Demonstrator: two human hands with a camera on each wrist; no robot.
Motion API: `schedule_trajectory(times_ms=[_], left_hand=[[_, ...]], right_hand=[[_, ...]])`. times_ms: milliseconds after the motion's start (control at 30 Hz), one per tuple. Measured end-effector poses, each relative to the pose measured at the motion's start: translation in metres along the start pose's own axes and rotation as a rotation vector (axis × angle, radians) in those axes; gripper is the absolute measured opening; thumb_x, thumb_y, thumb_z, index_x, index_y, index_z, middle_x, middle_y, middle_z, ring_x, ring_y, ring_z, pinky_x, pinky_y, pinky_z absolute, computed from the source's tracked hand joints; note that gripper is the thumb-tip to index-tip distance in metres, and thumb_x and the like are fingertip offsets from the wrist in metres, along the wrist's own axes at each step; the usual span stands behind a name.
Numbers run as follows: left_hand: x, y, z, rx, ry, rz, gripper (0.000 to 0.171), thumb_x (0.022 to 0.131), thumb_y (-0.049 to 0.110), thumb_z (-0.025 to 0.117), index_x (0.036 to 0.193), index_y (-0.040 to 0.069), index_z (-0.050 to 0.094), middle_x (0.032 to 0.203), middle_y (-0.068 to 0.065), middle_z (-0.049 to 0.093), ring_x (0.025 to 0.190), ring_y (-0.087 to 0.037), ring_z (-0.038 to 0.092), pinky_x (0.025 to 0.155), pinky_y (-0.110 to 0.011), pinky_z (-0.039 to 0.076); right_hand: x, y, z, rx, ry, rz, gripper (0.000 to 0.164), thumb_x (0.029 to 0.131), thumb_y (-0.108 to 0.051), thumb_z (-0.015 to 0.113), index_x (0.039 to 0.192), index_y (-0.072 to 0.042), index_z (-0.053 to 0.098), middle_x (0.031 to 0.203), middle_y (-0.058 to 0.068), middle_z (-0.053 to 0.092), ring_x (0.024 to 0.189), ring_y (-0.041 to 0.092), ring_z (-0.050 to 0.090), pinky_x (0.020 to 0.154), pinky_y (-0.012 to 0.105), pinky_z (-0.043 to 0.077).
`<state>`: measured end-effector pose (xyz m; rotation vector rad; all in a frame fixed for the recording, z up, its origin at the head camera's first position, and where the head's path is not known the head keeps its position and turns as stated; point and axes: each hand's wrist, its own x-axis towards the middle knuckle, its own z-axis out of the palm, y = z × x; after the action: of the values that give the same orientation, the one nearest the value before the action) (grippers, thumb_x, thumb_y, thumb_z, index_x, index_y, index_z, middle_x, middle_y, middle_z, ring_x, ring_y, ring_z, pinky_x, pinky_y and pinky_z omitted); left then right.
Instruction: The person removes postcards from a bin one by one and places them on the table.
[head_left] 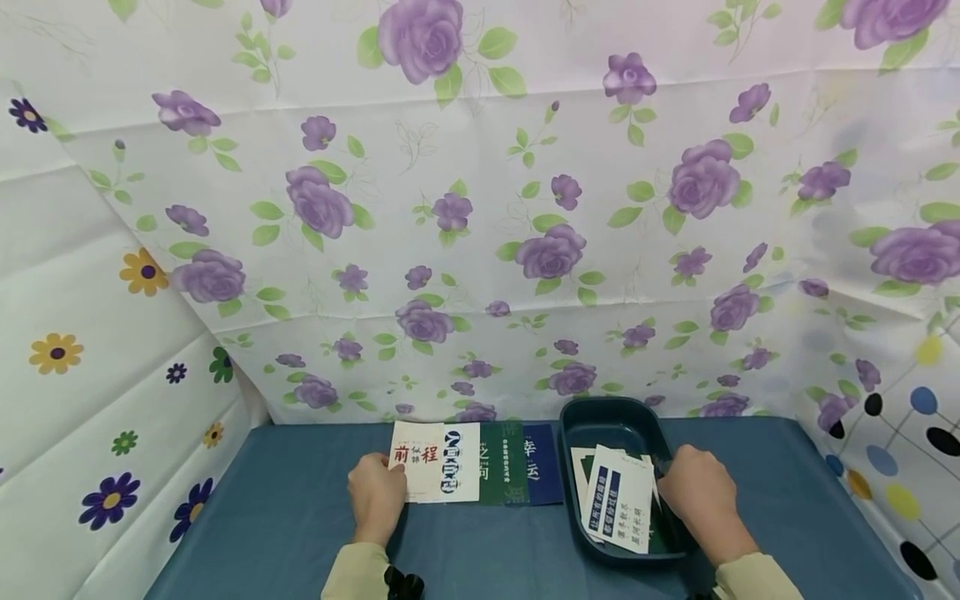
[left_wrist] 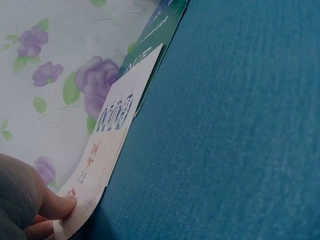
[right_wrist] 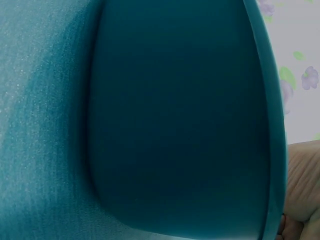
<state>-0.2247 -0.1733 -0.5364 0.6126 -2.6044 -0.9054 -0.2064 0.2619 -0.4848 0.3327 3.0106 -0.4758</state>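
Observation:
In the head view my left hand is at the left end of a row of overlapping cards. It pinches the edge of a cream card with red characters, thumb on top and fingers beneath; the left wrist view shows this edge bent upward. Beside it are a white card with blue lettering, green cards and a blue card. My right hand grips the right rim of a dark teal tray; its fingertips are partly hidden. Inside lie several cards, a white card with blue strips uppermost.
A blue-grey cloth covers the table. Behind it rises a white sheet with purple flowers. Patterned sheets also stand at the left and the right. The tray's left side lies close to the blue card.

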Motion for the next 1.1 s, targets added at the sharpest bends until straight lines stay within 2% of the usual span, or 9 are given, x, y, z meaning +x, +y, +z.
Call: schedule_trajectory(times_ms=[267,600,1100], left_hand=[[-0.0001,-0.0013,0.0027,0.033,-0.016,-0.002,0.016,0.081,0.013,0.065,0.09,0.0,0.064,0.081,-0.013,0.061,0.07,-0.025,0.056,0.06,-0.043,0.045],[-0.0025,0.0013,0.0025,-0.006,-0.035,-0.002,0.009,0.082,0.011,0.063,0.08,0.002,0.062,0.069,-0.008,0.057,0.058,-0.02,0.052,0.049,-0.036,0.042],[-0.0035,-0.0005,0.0018,0.032,-0.04,0.017,0.013,0.082,0.014,0.064,0.076,0.003,0.059,0.067,-0.008,0.054,0.058,-0.022,0.051,0.051,-0.039,0.041]], right_hand=[[0.0017,0.0001,-0.0002,-0.002,0.003,0.001,0.026,0.08,-0.026,0.067,0.07,-0.005,0.055,0.062,0.008,0.05,0.055,0.022,0.049,0.046,0.037,0.039],[0.0,0.0018,0.0012,0.029,-0.003,-0.014,0.026,0.081,-0.025,0.066,0.066,-0.009,0.052,0.058,0.008,0.046,0.051,0.021,0.046,0.044,0.035,0.035],[0.0001,0.001,0.0011,0.028,-0.017,-0.008,0.025,0.081,-0.023,0.067,0.066,-0.009,0.053,0.058,0.008,0.046,0.051,0.021,0.047,0.044,0.034,0.036]])
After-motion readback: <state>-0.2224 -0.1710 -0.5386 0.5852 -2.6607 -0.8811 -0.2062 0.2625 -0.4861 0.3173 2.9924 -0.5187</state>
